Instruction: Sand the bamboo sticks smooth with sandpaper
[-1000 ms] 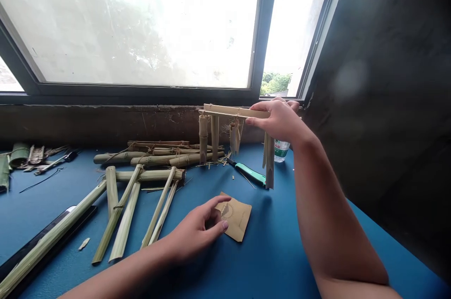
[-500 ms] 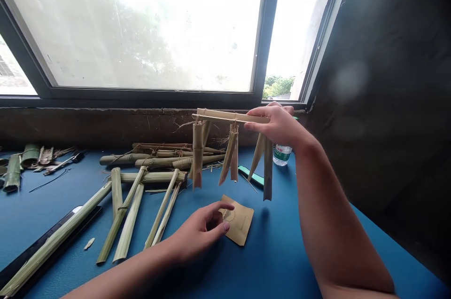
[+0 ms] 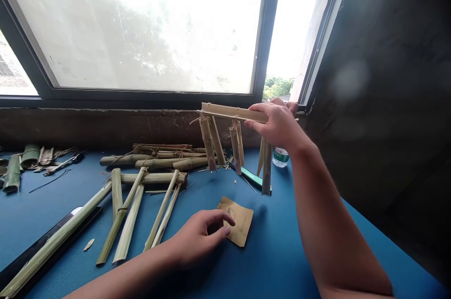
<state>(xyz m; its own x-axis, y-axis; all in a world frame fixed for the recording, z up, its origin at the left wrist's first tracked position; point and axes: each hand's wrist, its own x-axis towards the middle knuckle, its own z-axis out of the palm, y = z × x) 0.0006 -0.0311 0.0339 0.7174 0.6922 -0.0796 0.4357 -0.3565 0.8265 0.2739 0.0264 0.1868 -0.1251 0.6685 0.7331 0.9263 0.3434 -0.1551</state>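
My right hand grips the right end of a split bamboo strip and holds it up above the table. From the strip hang several short bamboo pieces, tied on with thin string or fibre, their lower ends off the table. My left hand hovers low over the table with nothing in it, thumb and forefinger apart. Just beyond its fingertips, partly covered by them, lies a small brown paper packet. A teal-handled tool rests behind the hanging pieces.
A bamboo frame with several legs lies on the blue table at left. A long bamboo strip crosses a dark flat device. Behind are bundled bamboo lengths; a plastic bottle stands near the wall.
The held bamboo strip has tilted, showing more of its inner face, and its hanging pieces have swung, the left ones to the right. My left hand has barely moved.
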